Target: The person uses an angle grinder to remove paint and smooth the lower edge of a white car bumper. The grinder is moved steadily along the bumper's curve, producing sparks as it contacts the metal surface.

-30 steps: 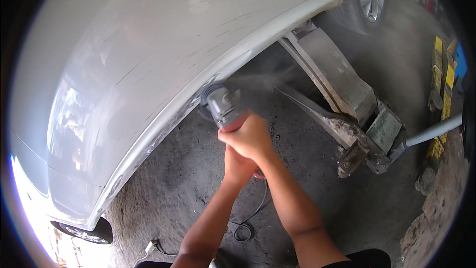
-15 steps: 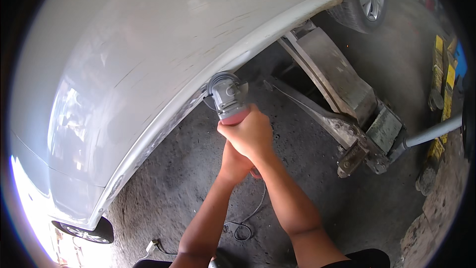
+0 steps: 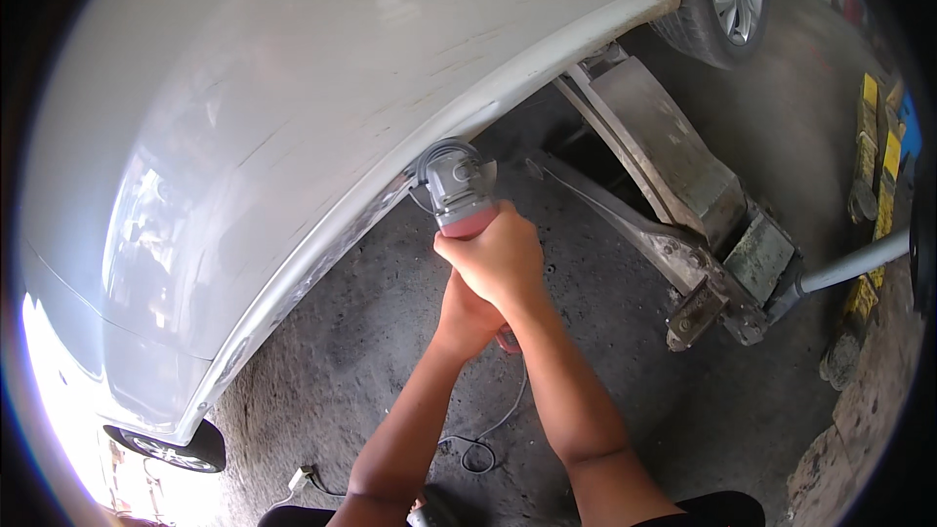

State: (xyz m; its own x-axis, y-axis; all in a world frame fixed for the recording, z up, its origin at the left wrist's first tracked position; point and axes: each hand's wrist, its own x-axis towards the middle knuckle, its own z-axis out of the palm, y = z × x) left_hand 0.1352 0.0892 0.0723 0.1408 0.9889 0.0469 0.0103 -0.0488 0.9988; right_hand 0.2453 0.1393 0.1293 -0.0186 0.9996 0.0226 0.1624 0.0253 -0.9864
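Both my hands are closed round an angle grinder (image 3: 459,193) with a grey head and a red body. My right hand (image 3: 498,256) wraps the red part just behind the head. Lower down, partly covered by the right, my left hand (image 3: 466,317) grips the rear of the body. The grinder's head meets the lower sill (image 3: 322,244) of a pale car (image 3: 293,107), where a scraped, rough strip runs along the edge. The grinder's head hides the spot where its disc meets the sill.
A worn floor jack (image 3: 673,156) reaches under the car to the right, its grey handle (image 3: 854,262) pointing right. Wheels stand at the upper right (image 3: 732,0) and lower left (image 3: 181,447). Yellow-marked bars (image 3: 883,205) lie far right. A cord (image 3: 478,449) loops on the concrete floor.
Relative to the view, the car, jack and grinder sit slightly further right and lower. Both hands keep their hold, and the grinder stays at the sill.
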